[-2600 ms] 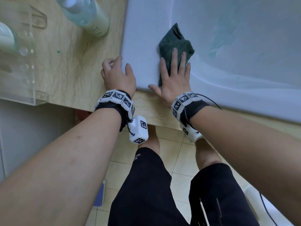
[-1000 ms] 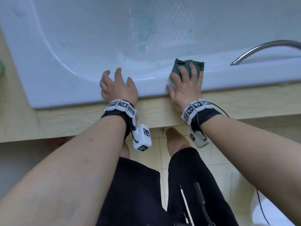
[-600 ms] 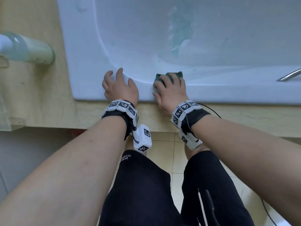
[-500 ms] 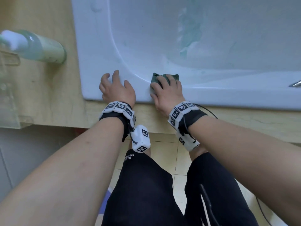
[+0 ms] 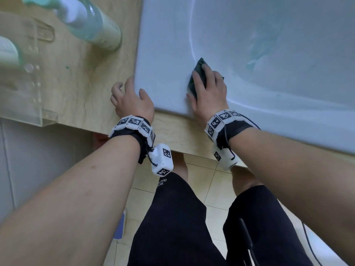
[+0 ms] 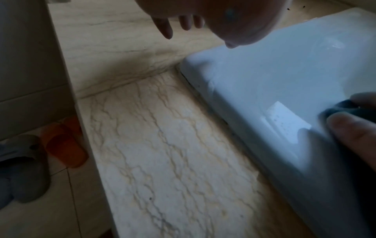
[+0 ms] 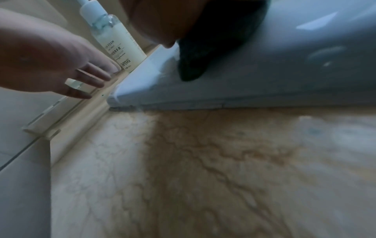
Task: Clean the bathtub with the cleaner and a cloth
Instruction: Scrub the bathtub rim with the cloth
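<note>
A white bathtub [image 5: 165, 54] fills the upper right of the head view, with teal cleaner smears [image 5: 263, 45] inside its basin. My right hand [image 5: 208, 89] lies flat on a dark green cloth [image 5: 199, 66] and presses it on the tub's near-left rim corner. The cloth [image 7: 209, 48] shows dark under the palm in the right wrist view. My left hand [image 5: 130, 96] rests with loose fingers on the marble ledge [image 5: 80, 83] at the tub's left edge, holding nothing. The cleaner bottle [image 5: 92, 22] stands on the ledge at upper left.
A clear acrylic holder [image 5: 25, 73] sits on the ledge at far left. The marble ledge [image 6: 162, 153] runs along the tub's front. Slippers [image 6: 63, 141] lie on the tiled floor below. My legs in black shorts [image 5: 172, 223] stand close to the ledge.
My right hand has slid the cloth leftward along the rim to the tub's left corner. My left hand has moved off the rim onto the marble ledge beside it.
</note>
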`<state>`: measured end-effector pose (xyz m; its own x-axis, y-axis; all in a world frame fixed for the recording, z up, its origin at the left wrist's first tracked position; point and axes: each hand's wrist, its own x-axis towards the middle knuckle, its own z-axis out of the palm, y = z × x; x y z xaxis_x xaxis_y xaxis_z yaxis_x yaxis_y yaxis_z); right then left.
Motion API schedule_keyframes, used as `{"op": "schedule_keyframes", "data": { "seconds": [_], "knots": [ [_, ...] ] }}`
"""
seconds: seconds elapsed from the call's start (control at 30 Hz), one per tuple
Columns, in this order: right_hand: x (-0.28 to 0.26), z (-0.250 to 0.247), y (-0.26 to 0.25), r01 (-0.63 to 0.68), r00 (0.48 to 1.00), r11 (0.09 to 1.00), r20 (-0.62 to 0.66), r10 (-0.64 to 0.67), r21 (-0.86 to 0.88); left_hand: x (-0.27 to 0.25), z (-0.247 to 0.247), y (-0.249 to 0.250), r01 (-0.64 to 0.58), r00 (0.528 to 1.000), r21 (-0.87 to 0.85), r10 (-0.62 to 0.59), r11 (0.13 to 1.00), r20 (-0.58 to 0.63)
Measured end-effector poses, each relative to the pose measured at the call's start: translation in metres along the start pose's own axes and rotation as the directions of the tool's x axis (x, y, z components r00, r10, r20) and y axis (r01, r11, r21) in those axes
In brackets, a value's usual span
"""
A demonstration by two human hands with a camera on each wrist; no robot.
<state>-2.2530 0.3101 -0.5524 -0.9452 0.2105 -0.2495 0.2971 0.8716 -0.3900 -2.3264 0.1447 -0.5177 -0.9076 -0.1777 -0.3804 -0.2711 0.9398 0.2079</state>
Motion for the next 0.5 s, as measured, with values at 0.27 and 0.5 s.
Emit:
{"op": "schedule_keyframes", "data": {
  "seconds": [0.27, 0.5],
  "knots": [
    [-0.015, 0.013, -0.032, 0.28, 0.96, 0.958, 0.035, -0.278, -0.057, 0.002, -0.001, -0.002, -0.007, 1.0, -0.011, 0.007, 1.0, 0.001],
    [-0.006, 0.015, -0.025, 0.211, 0.976, 0.972, 0.07, -0.204, -0.101, 0.006, 0.009, 0.02, -0.073, 0.997, -0.021, 0.073, 0.997, -0.015]
  ]
}}
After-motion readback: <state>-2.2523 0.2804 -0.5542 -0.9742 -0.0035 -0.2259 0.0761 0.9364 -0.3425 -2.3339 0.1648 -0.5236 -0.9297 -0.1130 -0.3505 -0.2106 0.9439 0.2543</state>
